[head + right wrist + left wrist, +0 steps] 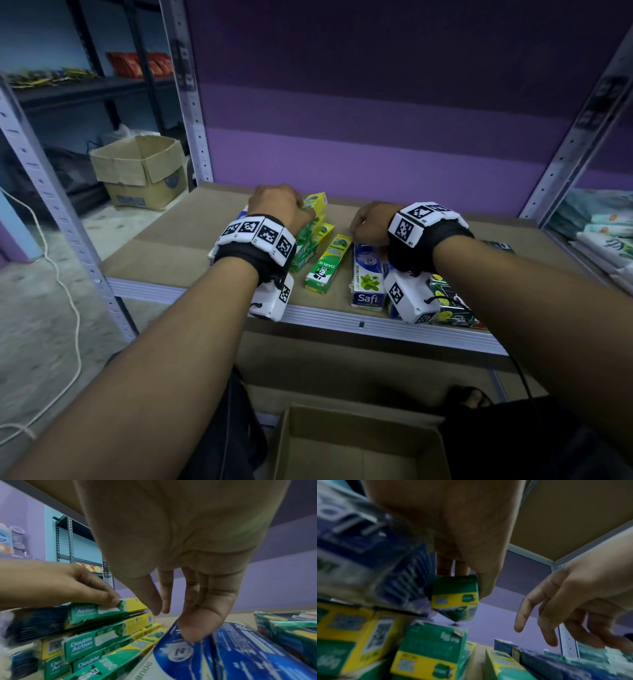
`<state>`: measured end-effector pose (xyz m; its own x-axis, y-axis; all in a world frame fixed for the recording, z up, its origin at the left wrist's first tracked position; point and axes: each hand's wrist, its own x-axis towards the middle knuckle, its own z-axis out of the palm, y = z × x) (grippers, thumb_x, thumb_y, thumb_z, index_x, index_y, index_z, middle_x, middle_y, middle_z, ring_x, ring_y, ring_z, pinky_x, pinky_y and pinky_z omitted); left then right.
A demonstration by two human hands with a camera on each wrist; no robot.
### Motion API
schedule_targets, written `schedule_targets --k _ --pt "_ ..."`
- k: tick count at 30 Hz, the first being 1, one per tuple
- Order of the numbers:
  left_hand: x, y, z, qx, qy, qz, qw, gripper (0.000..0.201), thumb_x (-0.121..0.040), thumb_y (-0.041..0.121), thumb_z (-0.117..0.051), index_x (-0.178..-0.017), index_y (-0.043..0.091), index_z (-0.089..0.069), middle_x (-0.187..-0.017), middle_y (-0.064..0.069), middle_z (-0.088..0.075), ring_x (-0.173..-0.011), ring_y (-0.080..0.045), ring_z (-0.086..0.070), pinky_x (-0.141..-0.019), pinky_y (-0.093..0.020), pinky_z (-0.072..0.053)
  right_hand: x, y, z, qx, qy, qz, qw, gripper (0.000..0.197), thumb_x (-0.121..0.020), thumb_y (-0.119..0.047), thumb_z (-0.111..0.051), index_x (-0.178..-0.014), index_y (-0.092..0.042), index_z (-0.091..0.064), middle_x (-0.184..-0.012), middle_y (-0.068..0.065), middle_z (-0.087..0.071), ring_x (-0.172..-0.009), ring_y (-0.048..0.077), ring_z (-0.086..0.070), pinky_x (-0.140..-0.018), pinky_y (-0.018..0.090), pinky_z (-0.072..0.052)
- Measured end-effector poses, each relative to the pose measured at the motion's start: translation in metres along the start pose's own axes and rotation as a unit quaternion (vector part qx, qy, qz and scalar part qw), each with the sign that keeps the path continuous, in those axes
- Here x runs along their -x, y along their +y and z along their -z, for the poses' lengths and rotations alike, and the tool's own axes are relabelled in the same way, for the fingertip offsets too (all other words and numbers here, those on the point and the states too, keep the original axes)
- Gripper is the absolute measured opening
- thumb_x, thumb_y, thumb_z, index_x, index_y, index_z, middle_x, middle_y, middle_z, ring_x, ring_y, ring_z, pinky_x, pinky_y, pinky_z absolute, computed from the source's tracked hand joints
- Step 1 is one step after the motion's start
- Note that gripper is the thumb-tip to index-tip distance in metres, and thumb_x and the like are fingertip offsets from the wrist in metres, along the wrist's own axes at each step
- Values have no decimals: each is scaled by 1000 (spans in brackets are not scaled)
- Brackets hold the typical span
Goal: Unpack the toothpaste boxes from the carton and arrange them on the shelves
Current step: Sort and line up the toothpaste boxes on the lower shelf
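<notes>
On the brown shelf board (164, 253) lies a stack of green-and-yellow toothpaste boxes (308, 241) (102, 635). My left hand (277, 205) (102, 596) grips the top green box (317, 202) (453, 595) (106, 608) between thumb and fingers. One Darlie box (327, 265) lies alone beside the stack. My right hand (366, 222) (175, 622) hangs over the blue Safi boxes (367, 277) (188, 655), fingers straight, thumb touching one, holding nothing. The open carton (359, 445) stands on the floor below the shelf edge.
Dark green packs (448, 305) (291, 628) lie at the shelf's right front. Grey slotted uprights (191, 102) frame the bay. Packets (603, 233) fill the neighbouring shelf on the right. A second cardboard box (140, 171) and a white cable (68, 291) are on the floor at left.
</notes>
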<state>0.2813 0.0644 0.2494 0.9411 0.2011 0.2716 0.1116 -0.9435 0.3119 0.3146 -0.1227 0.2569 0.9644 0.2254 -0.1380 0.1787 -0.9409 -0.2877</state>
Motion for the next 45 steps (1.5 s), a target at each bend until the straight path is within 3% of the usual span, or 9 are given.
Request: schedule_targets --k 13,19,22,25,28,34,38,42,45 --pt "2 -53 40 252 54 68 964 29 -84 43 -68 -102 22 -78 -96 -1 -74 -93 -18 -67 -79 -22 -46 -26 -38 -37 141 -58 58 987 41 -84 -43 -67 -116 -17 -67 -117 9 -65 -100 32 -65 -87 40 -55" --pt "4 -90 45 233 90 102 963 30 -85 41 -68 -104 20 -77 -104 -2 -74 -96 -18 -64 -79 -20 -42 -31 -52 -46 217 -53 66 972 41 -76 -69 -56 -95 -33 -63 -108 -2 -62 -78 17 -56 -56 24 -37" --pt "8 -107 41 212 83 117 967 27 -86 36 -67 -104 20 -77 -107 -4 -73 -98 -22 -64 -77 -21 -42 -29 -53 -46 237 -54 55 969 32 -76 -64 -64 -98 -40 -63 -115 -2 -60 -94 23 -61 -75 33 -53" --pt "9 -121 37 189 72 136 970 25 -88 34 -65 -105 22 -78 -110 -5 -73 -102 -26 -64 -77 -22 -42 -27 -54 -39 180 -64 52 980 23 -75 -46 -74 -96 -43 -64 -118 -1 -60 -102 26 -61 -85 38 -55" --pt "8 -133 35 184 62 147 970 26 -91 36 -61 -106 23 -77 -111 -6 -72 -103 -28 -65 -80 -25 -45 -22 -54 -35 126 -68 42 989 49 -67 -41 -70 -113 -27 -61 -112 6 -62 -97 31 -65 -83 41 -57" --pt "5 -148 30 197 60 151 967 21 -91 32 -59 -101 27 -77 -110 -1 -73 -97 -23 -65 -76 -21 -41 -26 -56 -19 -15 53 14 998 25 -77 -44 -52 -86 -23 -44 -102 3 -63 -83 28 -64 -83 36 -55" --pt "6 -156 21 215 39 170 961 15 -90 29 -62 -92 30 -77 -104 -1 -73 -88 -19 -62 -76 -23 -44 -25 -79 -15 -126 79 9 989 27 -67 -44 -58 -84 -23 -53 -94 -4 -67 -69 16 -63 -58 23 -49" --pt "4 -163 16 211 -4 203 956 18 -88 27 -65 -99 20 -78 -110 -5 -72 -105 -27 -63 -95 -34 -51 -24 -105 -24 -231 44 48 971 27 -70 -36 -65 -94 -23 -63 -88 3 -71 -69 30 -73 -70 48 -62" --pt "5 -168 12 212 -27 218 952 19 -90 23 -61 -96 15 -78 -105 -4 -72 -97 -25 -63 -89 -33 -53 -29 -119 -32 -265 13 48 963 17 -79 -25 -67 -95 -20 -63 -89 8 -70 -65 33 -73 -63 52 -61"
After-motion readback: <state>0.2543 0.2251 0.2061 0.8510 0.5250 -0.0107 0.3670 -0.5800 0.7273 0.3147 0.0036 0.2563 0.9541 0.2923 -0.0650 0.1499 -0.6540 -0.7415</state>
